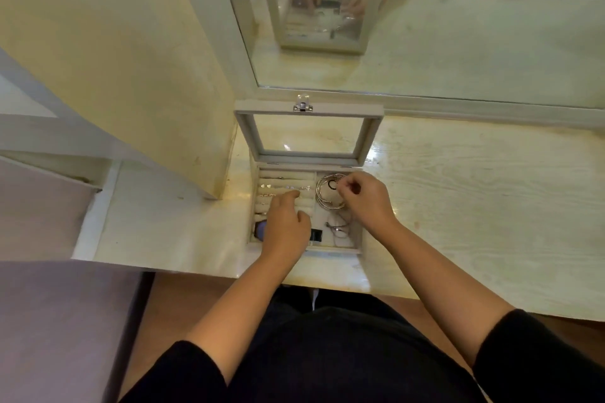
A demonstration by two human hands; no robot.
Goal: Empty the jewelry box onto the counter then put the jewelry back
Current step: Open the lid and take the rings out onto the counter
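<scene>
- Jewelry box (327,250) sits on the desk (474,190), just in front of the mirror (458,42). Its lid (244,134) stands up and open.
- Most of the jewelry looks to be inside the box, so the emptying seems to be only starting.
- Left hand (284,222) reaches over the soft padded rows (278,188) on the left side. Its fingers lie fairly straight on the rows, and I see nothing held in them.
- Right hand (366,199) is over the back right part. Its thumb and finger are curled and pinch a small dark loop (332,185), right by the silver bangles (322,198).
- Bangles look stiff, thin and light. They are smooth and may slide and clink, so hook a finger through them all or pinch the bunch at one side.
- Thin chain (337,229) lies in the front right part. It looks floppy and can tangle, so lift it by one end or scoop it from below.
- Tiny pieces tucked in the padded rows are small and easy to drop. Pinch each one with the fingertips and pull straight up.
- Box itself looks light, so it may slide if a piece sticks.
</scene>
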